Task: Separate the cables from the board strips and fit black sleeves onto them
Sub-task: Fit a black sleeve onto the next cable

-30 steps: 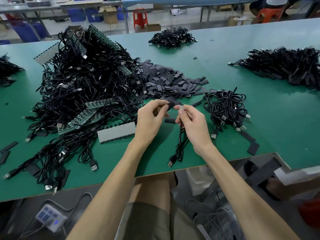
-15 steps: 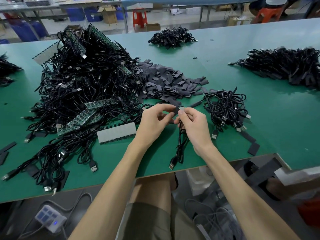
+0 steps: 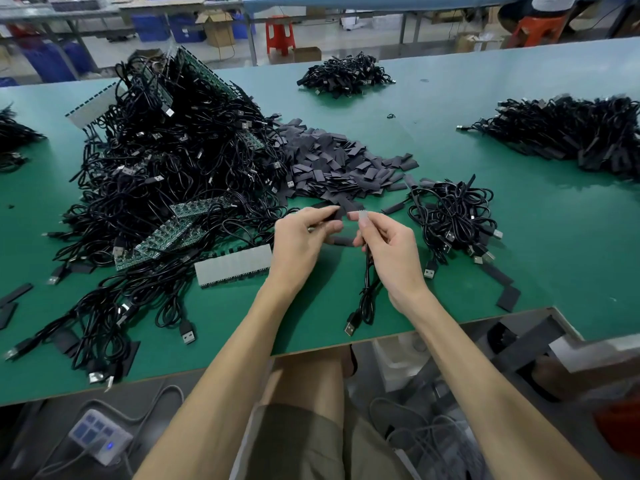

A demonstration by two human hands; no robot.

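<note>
Your left fingers (image 3: 325, 226) pinch a black sleeve (image 3: 338, 212). Your thumb covers most of it, so its open end is hard to make out. Your right fingers (image 3: 375, 221) grasp the small pale end piece (image 3: 363, 216) of a cable (image 3: 367, 292), and it is not clear whether its tip has met the sleeve. Both sit close together, just on your side of the heap of loose sleeves (image 3: 332, 164).

Your left hand (image 3: 301, 244) and right hand (image 3: 393, 247) curl inward toward each other. The cable drops behind your right palm, partly hidden, to its USB plug (image 3: 350, 328) near the desk (image 3: 571, 237) edge. Left of the heap rises the tangle of cables and board strips (image 3: 166, 161), and right of it lies a small bundle of cables (image 3: 453, 216).
</note>
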